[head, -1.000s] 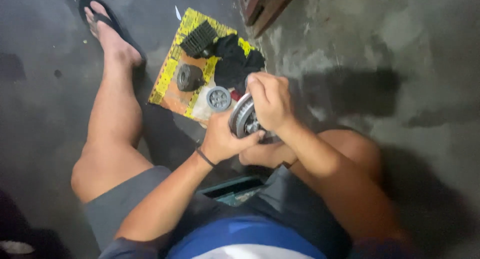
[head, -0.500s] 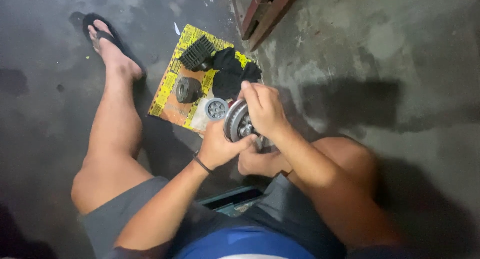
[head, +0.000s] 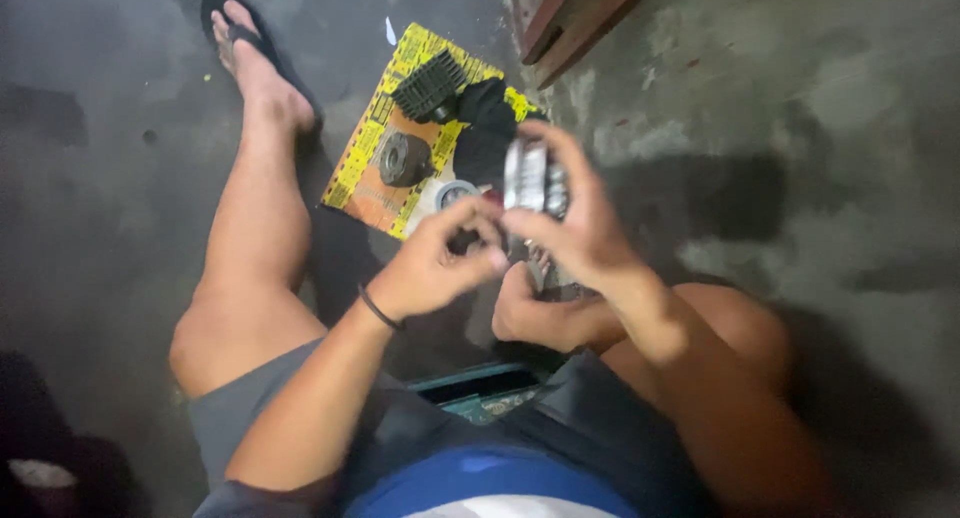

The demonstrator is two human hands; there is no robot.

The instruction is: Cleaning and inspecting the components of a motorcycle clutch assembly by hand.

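Seat: a person sits low over a grey concrete floor (head: 800,178), a teal-edged box (head: 480,386) under the lap between the thighs
Left hand (head: 432,263): raised in front of the knees, fingers curled narrow, fingertips pinched at a small dark part I cannot make out; a dark band circles the wrist
Right hand (head: 575,228): fingers closed around a round metal wheel part (head: 530,176), held edge-on and upright just above the left hand
Change: half a second ago the wheel part lay lower, cupped by the left hand with the right on top; now the right hand alone carries it, lifted higher
Beyond: yellow-bordered cardboard sheet (head: 375,193) on the floor holds a dark round gear piece (head: 403,158), a ribbed black block (head: 430,83) and a black cloth (head: 490,128)
Far: sandalled foot (head: 245,48) stretched out; red-brown wooden frame (head: 570,18) at the top edge
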